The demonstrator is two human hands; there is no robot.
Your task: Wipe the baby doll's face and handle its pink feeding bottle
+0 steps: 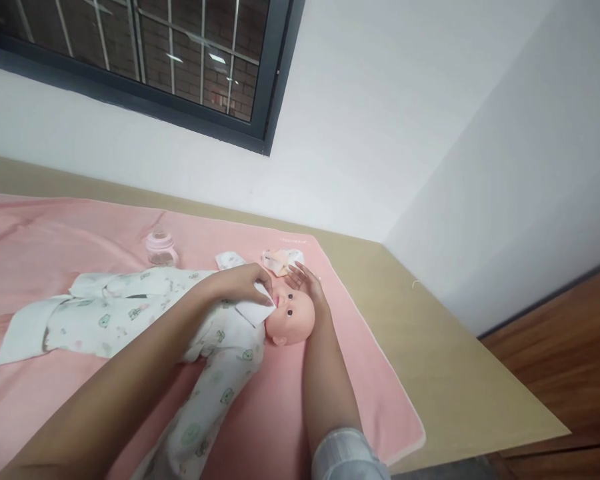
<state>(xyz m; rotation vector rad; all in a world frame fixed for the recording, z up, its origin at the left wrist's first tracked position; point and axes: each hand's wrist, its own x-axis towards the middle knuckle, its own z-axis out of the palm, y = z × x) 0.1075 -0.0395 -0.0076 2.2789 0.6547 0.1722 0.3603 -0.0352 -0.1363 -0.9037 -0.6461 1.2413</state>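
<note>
As I look down past the striped pale sleeve [347,457] on my right arm, the nearest part of the doll's clothing is a long white sleeve [220,407] printed with small green animals. It belongs to the outfit on the bald, pink-skinned baby doll [291,321], which lies on its back, head to my right. My left hand [245,283] is at the doll's chin, its fingers pinched closed on a pointed white cloth flap [257,308] beside the mouth. My right hand [305,280] curves around the far side of the head, fingers loosely open, holding nothing that I can see; contact with the face I cannot tell. Just beyond it sits a small crumpled patterned cloth [283,260], and farther left a pink-topped clear bottle [161,249] stands behind the doll's body. Open pink blanket [375,393] lies right of my forearm, ending at a pale rounded corner; past that edge, bare tan bench [430,347] runs to the white wall [350,167] below a dark-framed window [260,133].
</note>
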